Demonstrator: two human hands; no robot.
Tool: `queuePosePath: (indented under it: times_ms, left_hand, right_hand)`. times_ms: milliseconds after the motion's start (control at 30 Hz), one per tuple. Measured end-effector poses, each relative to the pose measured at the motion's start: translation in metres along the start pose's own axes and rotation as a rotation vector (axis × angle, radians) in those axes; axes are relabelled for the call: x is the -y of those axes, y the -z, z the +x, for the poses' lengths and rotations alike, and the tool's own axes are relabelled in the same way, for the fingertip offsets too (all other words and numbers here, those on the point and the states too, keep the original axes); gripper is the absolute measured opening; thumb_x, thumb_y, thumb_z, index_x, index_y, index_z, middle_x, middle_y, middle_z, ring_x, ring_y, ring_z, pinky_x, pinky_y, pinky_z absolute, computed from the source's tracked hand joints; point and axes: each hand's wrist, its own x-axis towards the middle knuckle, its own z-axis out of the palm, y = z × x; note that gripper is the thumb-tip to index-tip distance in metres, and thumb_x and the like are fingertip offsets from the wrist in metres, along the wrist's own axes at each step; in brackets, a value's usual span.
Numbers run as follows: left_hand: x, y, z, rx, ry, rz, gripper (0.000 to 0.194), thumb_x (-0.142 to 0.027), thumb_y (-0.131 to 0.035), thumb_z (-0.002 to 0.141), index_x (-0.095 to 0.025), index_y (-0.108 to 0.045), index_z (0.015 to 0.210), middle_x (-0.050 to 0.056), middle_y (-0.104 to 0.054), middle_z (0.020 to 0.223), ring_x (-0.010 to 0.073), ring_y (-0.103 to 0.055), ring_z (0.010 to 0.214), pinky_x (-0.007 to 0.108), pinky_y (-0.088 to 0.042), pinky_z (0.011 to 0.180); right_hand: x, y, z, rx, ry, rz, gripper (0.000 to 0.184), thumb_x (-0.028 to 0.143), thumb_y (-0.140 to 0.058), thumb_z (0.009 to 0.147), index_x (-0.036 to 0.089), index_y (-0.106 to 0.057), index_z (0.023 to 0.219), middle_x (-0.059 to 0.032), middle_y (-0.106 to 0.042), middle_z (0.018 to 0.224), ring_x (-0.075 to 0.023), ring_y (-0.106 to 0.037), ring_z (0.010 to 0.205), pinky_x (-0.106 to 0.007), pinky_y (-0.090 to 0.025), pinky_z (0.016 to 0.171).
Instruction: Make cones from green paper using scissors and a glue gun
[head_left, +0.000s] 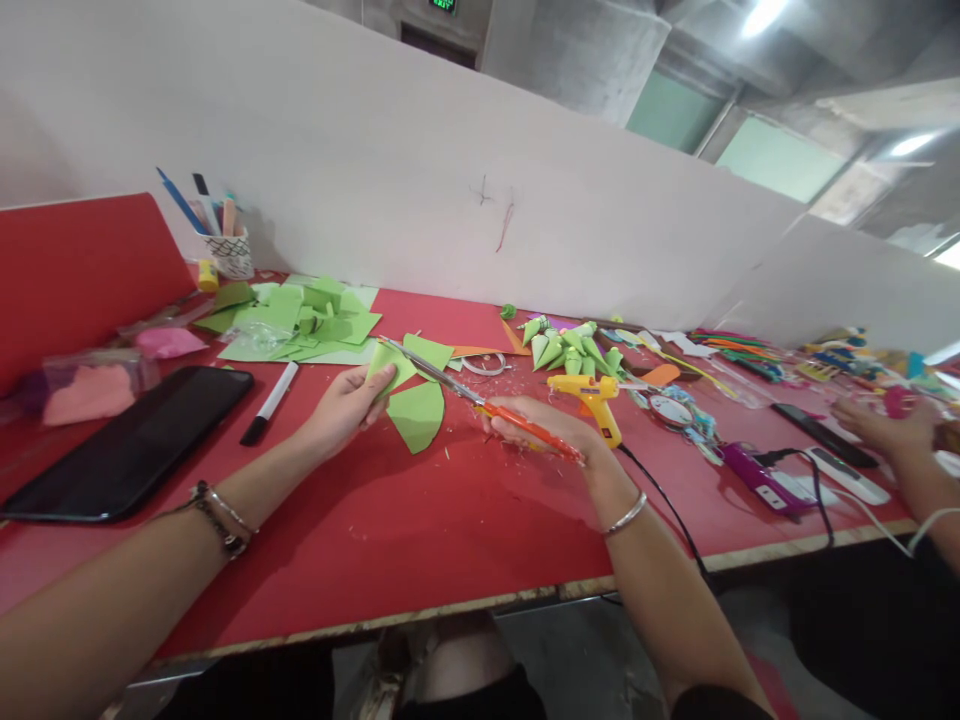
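My left hand [346, 406] pinches a light green paper piece [417, 412] with a curved edge, held just above the red table [420, 530]. My right hand [551, 432] is closed round the orange handles of a pair of scissors [480, 402]. The blades point up and left and meet the top of the green paper. Several rolled green paper cones [571, 348] lie behind the scissors. A yellow glue gun [596, 400] lies just right of my right hand, its black cord running off the table's front edge.
A black tablet [131, 445] and a marker [268, 403] lie at the left, a pile of green paper scraps [296, 322] and a pen cup [229, 250] behind them. Another person's hand [889, 428] works at the far right among craft supplies and a purple device [759, 480].
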Motion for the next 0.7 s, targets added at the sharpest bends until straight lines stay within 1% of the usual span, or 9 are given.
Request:
queuePosePath:
  times_ms: [100,300,433,533,633,700]
  left_hand:
    - [0.0013,-0.0002,0.0002,-0.009,0.006,-0.001,0.040,-0.038,-0.042,0.084,-0.019,-0.032,0.051,-0.008,-0.028,0.033,0.0053,-0.023,0.032,0.020,-0.020,0.037]
    - [-0.0005,-0.0011,-0.0001,-0.032,-0.009,0.037,0.042,-0.037,-0.041,0.085,-0.018,-0.032,0.048,-0.007,-0.031,0.033,0.0052,-0.027,0.032,0.020,-0.021,0.037]
    - [-0.0042,-0.0027,-0.0013,0.015,0.019,0.083,0.045,-0.038,-0.040,0.085,-0.017,-0.035,0.045,-0.006,-0.033,0.034,0.0045,-0.029,0.031,0.018,-0.023,0.036]
    - [-0.0034,-0.0025,-0.0013,0.049,0.030,0.065,0.047,-0.040,-0.040,0.085,-0.017,-0.036,0.044,-0.006,-0.035,0.033,0.0043,-0.031,0.031,0.018,-0.025,0.036]
    - [-0.0010,-0.0012,-0.0006,0.063,0.026,0.043,0.047,-0.042,-0.041,0.084,-0.017,-0.037,0.044,-0.006,-0.035,0.033,0.0046,-0.032,0.031,0.017,-0.027,0.036]
    - [-0.0001,-0.0006,-0.0003,0.064,0.029,0.043,0.047,-0.042,-0.041,0.084,-0.017,-0.036,0.044,-0.006,-0.035,0.032,0.0048,-0.032,0.031,0.018,-0.027,0.036]
  right_hand:
    - [0.0016,-0.0001,-0.0008,-0.008,0.013,-0.049,0.035,0.048,-0.037,0.084,0.016,-0.050,0.082,0.0005,-0.046,0.070,-0.0093,-0.040,0.058,-0.023,-0.033,0.052]
    - [0.0051,-0.0007,-0.0022,0.005,0.007,-0.019,0.037,0.051,-0.037,0.083,0.015,-0.049,0.083,-0.0012,-0.049,0.075,-0.0091,-0.043,0.061,-0.023,-0.035,0.055]
    - [0.0083,-0.0008,-0.0026,0.006,-0.022,0.039,0.034,0.048,-0.041,0.082,0.015,-0.048,0.082,-0.0003,-0.047,0.072,-0.0086,-0.044,0.060,-0.022,-0.036,0.054]
    - [0.0090,-0.0008,-0.0026,0.037,-0.028,0.100,0.031,0.047,-0.045,0.080,0.016,-0.048,0.080,0.0015,-0.044,0.069,-0.0081,-0.042,0.057,-0.022,-0.037,0.052]
    - [0.0073,-0.0010,-0.0028,0.042,-0.026,0.135,0.033,0.049,-0.044,0.079,0.016,-0.048,0.079,0.0032,-0.040,0.064,-0.0078,-0.040,0.053,-0.022,-0.037,0.050]
    - [0.0057,-0.0012,-0.0031,0.037,-0.025,0.146,0.035,0.051,-0.043,0.079,0.016,-0.047,0.078,0.0026,-0.041,0.064,-0.0080,-0.040,0.053,-0.022,-0.036,0.049]
